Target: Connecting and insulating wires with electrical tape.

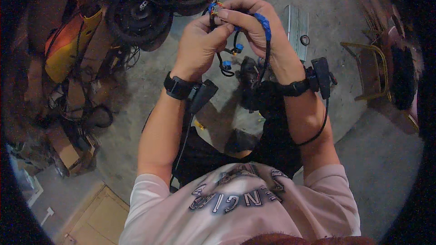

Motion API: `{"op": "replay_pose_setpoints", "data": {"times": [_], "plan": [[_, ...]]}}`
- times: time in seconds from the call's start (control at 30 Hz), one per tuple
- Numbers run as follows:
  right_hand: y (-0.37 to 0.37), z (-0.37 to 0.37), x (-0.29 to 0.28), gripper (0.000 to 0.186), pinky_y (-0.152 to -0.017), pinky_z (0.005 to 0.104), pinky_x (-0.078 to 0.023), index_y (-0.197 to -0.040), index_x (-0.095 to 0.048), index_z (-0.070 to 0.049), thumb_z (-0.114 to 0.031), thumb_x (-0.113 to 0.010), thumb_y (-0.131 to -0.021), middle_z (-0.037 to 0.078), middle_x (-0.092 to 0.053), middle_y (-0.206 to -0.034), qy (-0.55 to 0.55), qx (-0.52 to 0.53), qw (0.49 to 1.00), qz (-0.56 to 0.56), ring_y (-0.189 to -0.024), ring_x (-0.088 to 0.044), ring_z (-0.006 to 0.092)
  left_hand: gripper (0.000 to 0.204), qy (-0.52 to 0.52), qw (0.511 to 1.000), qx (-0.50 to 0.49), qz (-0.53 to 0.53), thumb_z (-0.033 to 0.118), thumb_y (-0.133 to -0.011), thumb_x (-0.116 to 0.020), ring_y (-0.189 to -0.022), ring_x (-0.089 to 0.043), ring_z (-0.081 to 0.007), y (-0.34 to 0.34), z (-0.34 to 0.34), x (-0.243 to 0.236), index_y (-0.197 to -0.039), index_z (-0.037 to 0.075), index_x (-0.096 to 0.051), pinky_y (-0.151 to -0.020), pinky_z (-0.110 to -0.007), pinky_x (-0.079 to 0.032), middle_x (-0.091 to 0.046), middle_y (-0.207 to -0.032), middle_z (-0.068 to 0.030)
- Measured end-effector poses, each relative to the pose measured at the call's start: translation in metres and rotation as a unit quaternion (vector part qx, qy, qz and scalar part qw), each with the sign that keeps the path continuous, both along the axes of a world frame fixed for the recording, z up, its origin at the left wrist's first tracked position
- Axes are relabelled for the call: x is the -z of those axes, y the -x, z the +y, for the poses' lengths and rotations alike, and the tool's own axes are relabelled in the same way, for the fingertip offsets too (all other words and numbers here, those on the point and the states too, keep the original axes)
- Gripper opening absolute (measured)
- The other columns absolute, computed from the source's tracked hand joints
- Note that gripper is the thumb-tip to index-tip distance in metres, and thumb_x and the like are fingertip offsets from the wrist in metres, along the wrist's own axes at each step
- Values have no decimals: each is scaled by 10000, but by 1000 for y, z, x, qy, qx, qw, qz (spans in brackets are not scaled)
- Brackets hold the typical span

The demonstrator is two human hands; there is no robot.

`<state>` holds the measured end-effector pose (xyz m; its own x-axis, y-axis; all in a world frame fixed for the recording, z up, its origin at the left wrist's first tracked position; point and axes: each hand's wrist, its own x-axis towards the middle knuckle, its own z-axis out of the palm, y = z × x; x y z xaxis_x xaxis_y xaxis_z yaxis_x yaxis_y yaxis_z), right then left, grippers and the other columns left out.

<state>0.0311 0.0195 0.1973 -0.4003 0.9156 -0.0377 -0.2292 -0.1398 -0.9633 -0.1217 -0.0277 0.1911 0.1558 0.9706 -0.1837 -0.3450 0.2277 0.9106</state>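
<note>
Under you is a gray, smudged floor [379, 163]. Two round black wheels [141, 20] with rubber tires sit ahead on the left, near a curved orange and yellow panel [70, 41]. A chair [370, 70] with a thin yellow frame is over on the right. A shiny silver box [296, 29] with straight ridges is past your right arm.

Your left hand [200, 43] and right hand [250, 20] are close together up front. Both hold the bunch of wires [216, 8] in a narrow pinch, with thumbs and fingers nearly together. Your fingers get in the way, so you can't see just where each tip touches. The bunch pokes out at the top, between your hands.

A bendy black cable [268, 47] wrapped in wrinkly blue tape [263, 23] runs down by your right palm. Thin black wires hang below, with two small blue plugs [227, 65] at their ends. The skinny wires at your fingertips have many colors.
</note>
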Motion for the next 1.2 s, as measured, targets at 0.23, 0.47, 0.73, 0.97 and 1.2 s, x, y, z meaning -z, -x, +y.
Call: {"op": "replay_pose_setpoints", "data": {"times": [0.23,0.47,0.73,0.97,1.2], "plan": [[-5,-1,-3,190,-751,254,-514,-982,-667,36,-79,-703,-834,96,-688,-874,12,8,998,-60,-812,-652,152,153,3,1000,-4,0,156,-868,-705,-579,-407,-25,1,0,1,-952,49,-634,-505,-199,-307,-529,-742,65],[-10,6,1,209,-758,248,-493,-958,-685,24,-145,-711,-838,69,-693,-881,-52,-3,991,-123,-806,-633,122,199,15,1000,1,25,183,-855,-718,-590,-423,-24,5,3,1,-959,33,-641,-510,-196,-316,-547,-750,58],[-15,9,-2,224,-744,225,-466,-979,-688,10,-171,-703,-849,37,-682,-869,-42,-23,990,-129,-814,-612,99,169,18,999,1,38,158,-856,-693,-604,-447,-33,6,7,2,-950,30,-635,-537,-202,-356,-555,-763,49],[-16,10,0,241,-764,230,-479,-1018,-675,16,-151,-712,-848,52,-684,-909,-58,-10,992,-107,-842,-623,107,177,12,1000,16,21,173,-857,-700,-616,-463,-34,8,11,2,-952,40,-631,-552,-200,-375,-563,-785,45],[-19,9,4,282,-742,243,-484,-1007,-690,6,-200,-729,-817,64,-694,-891,-74,2,993,-93,-823,-627,119,136,0,998,16,66,161,-852,-694,-636,-475,-30,1,8,-3,-915,46,-657,-555,-200,-374,-591,-786,43]]}}
